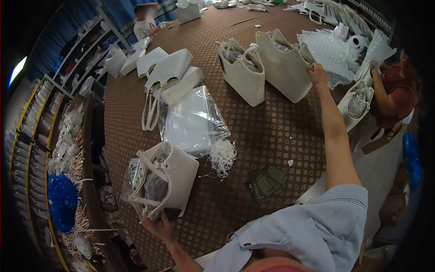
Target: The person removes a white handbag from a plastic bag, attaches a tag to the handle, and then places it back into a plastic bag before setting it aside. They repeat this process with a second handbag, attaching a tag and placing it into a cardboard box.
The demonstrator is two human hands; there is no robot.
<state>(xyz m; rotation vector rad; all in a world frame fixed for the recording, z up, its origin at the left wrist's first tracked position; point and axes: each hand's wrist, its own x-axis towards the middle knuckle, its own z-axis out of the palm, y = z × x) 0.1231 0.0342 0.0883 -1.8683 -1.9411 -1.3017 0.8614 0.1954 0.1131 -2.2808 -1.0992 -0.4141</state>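
Observation:
A white handbag (pixel 185 174) stands at the near left of the brown patterned table, with grey stuffing showing in its opening. My left hand (pixel 159 227) is closed on this bag's near side, by the handle's base. Far to the right, my right hand (pixel 318 76) grips the upper right edge of a larger white handbag (pixel 283 75). Close beside that one stands another white handbag (pixel 247 81), also stuffed. Between my arms lie a bunch of white strings (pixel 222 157) and several dark green printed cards (pixel 265 183).
Clear plastic bags (pixel 192 120) lie left of centre, below a pile of white handbags (pixel 170 68). Bubble wrap (pixel 328 54) covers the far right. A person in red (pixel 394 97) works at the right edge with a white handbag (pixel 358 106); another person (pixel 145 25) is far left.

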